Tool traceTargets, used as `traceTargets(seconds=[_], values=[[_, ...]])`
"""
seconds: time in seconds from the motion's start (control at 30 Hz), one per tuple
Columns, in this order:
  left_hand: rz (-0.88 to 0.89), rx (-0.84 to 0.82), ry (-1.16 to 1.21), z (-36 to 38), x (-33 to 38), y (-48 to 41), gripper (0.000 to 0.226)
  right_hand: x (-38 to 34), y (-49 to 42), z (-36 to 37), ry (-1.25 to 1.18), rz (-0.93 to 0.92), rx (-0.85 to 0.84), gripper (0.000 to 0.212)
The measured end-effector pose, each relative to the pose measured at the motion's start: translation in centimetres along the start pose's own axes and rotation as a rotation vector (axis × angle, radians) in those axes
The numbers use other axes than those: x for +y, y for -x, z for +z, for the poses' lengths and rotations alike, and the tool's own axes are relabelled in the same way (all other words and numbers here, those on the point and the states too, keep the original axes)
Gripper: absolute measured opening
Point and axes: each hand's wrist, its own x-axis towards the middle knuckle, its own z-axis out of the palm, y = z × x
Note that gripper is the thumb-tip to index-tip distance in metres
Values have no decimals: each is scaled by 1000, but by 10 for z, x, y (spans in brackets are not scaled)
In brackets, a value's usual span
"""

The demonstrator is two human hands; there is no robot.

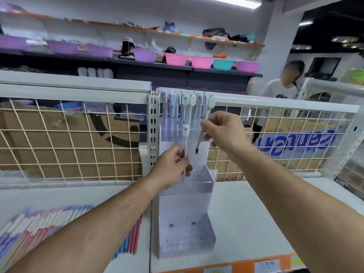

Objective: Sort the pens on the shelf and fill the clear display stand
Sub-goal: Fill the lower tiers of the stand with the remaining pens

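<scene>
A clear tiered display stand [185, 229] sits on the white shelf at centre. Its top tier holds several pastel pens [183, 107] standing upright with round caps. My left hand [171, 166] pinches a pale pen [185, 142] with a white round cap, held upright over the middle tier. My right hand [222, 131] grips a second pen [199, 143], tilted, with its dark tip pointing down in front of the stand. A row of loose pastel pens [39, 229] lies on the shelf at lower left, partly hidden by my left forearm.
A white wire mesh back panel [78, 142] with cardboard boxes behind it closes off the shelf. The white shelf surface [256, 213] stretches right of the stand. A person in a white shirt [281, 89] stands beyond the mesh at right. Coloured basins line far shelves.
</scene>
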Motion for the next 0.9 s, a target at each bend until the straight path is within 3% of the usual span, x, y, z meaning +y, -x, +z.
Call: traceTargets(seconds=[0.23,0.6,0.9], values=[[-9,44,-28,4,-6,2,6,-19,-50,-2,-19,-96,132,18],[1,46,-32,2,-7,3,8,5,-60,20,312,-82,18,31],[-13,38,-28,0,-4,6,8,8,-45,20,406,-48,33,36]])
